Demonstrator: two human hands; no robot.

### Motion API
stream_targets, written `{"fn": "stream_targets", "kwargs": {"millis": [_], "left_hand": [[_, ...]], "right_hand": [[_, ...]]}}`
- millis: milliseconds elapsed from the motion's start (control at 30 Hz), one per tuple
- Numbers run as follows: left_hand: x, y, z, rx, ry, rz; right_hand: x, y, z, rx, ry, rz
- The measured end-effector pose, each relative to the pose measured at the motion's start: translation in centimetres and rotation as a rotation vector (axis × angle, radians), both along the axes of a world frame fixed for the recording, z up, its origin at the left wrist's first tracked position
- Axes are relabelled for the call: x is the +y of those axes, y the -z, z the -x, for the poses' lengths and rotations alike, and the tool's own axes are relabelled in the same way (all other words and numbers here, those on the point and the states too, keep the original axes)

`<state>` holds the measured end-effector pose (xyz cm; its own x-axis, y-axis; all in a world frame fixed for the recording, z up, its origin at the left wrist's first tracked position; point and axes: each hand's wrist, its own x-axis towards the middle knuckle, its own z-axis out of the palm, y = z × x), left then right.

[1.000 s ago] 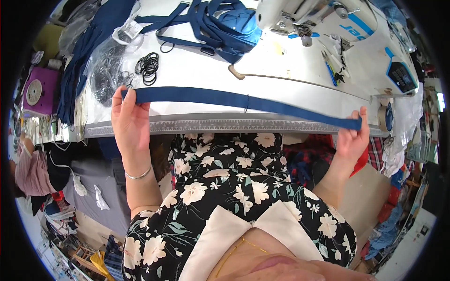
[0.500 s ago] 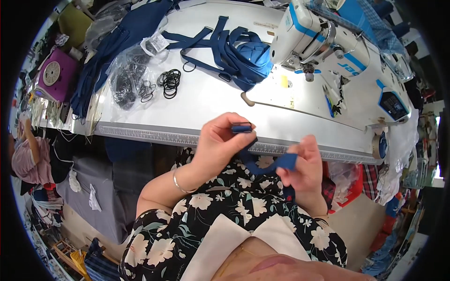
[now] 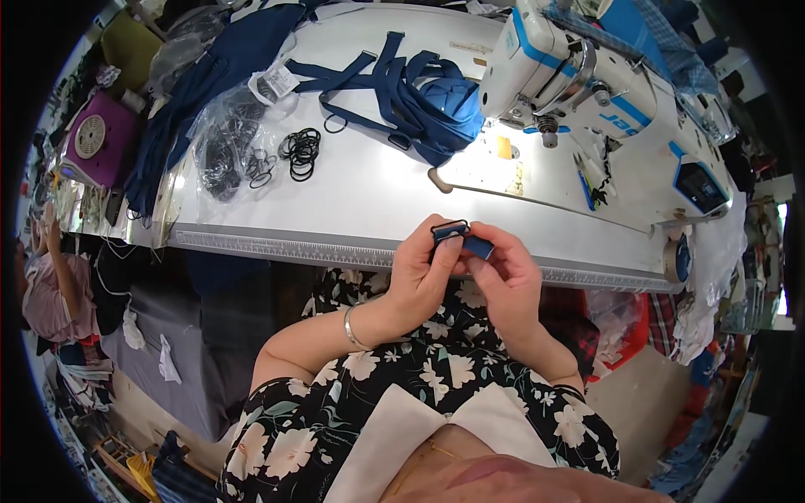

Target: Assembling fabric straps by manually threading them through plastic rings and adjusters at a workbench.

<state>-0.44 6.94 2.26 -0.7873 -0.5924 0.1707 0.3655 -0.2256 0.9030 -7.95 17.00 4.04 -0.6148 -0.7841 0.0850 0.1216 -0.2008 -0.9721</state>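
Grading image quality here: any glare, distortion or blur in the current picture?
Head view: bright glare on the white tabletop near the sewing machine; head view again: fisheye bowing of the tabletop's far edge, black corners; same head view: left hand, right hand and navy strap look fairly sharp.

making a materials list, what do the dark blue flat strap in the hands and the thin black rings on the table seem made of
Dark blue flat fabric strap: likely woven cloth, matte, as its visible end shows no shine. Thin black rings: perhaps plastic or coated metal, finish unclear; they hold open loops.
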Motion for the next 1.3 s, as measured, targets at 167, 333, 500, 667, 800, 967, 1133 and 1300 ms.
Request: {"fn": "stream_targets", "kwargs": {"millis": [167,333,500,667,800,967,1133,1300], "left_hand": [[0.1,0.5,-0.3,-0.093,0.002,0.131],[0.2,0.6,-0.3,-0.080,0.005,0.105],[0.7,0.4,-0.2,-0.054,-0.051,-0.017],[-1.3,0.7,0.1,-0.088,-0.102,0.270],[-1.3,0.8,0.1,-0.100,-0.078,0.310],[-0.8,1.3,0.4,-0.074,-0.111,0.148],[-1.2,1.0,0.0,-0.148,-0.043,0.356],[-1.2,0.6,-0.1,-0.148,-0.005,0.367]], "right_hand": [[-0.2,1.8,1.3,0.260,0.138,-0.017],[-1.6,3.1,0.4,-0.025,0.131,0.201],[-1.2,2.9,0.0,-0.412,0.055,0.247],[-0.6,2.5,1.0,-0.390,0.010,0.368],[-0.5,1.4,0.6,-0.170,0.072,0.055],[-0.3,1.7,1.0,-0.122,0.064,-0.012],[0.1,1.3,1.5,-0.057,0.050,-0.096],[0.3,1.7,1.8,0.009,0.067,-0.198]]}}
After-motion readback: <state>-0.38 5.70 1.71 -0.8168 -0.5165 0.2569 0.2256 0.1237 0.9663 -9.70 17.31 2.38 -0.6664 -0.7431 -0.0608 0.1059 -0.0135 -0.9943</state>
